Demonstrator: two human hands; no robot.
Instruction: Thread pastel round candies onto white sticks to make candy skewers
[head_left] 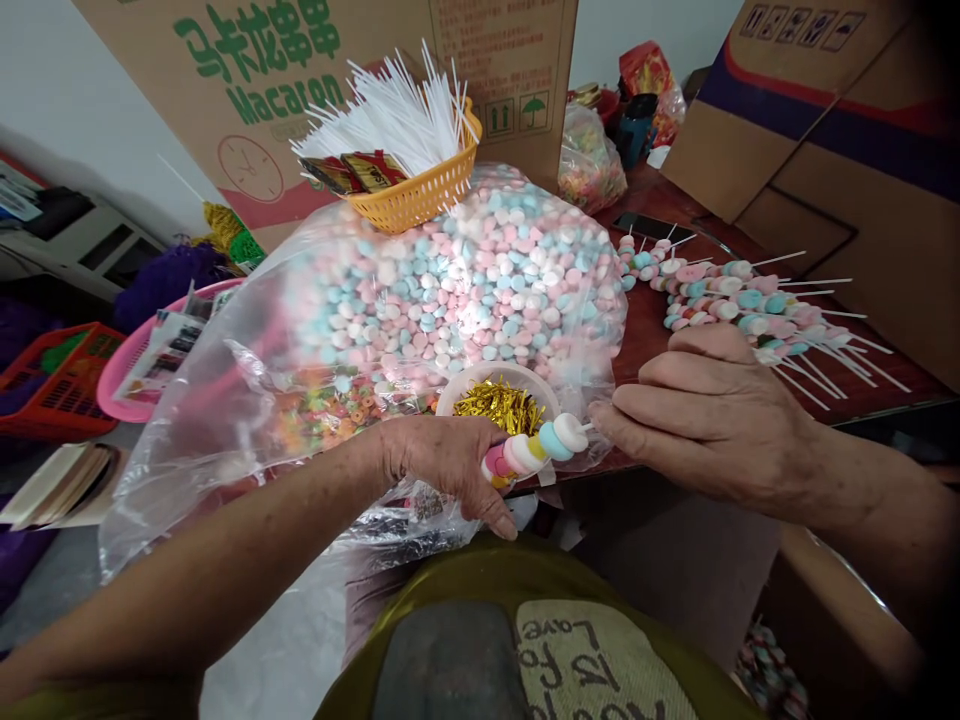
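Observation:
My left hand point(457, 465) is closed round the lower end of a candy skewer point(536, 448), threaded with white, blue, pink and yellow pieces. At its upper right end, the fingertips of my right hand point(690, 415) pinch the short white stick. Just behind my left hand stands a round bowl point(448, 392) of gold twist ties point(499, 402). Beyond it lies a big clear bag of pink, blue and white candies point(465, 290), with ring-shaped colourful candies point(337, 405) at its near side.
An orange basket point(416, 200) of white sticks rests on the bag, before a cardboard box point(510, 60). Finished skewers point(757, 300) are piled at the right beside another box point(825, 140). A pink basket point(120, 375) stands left.

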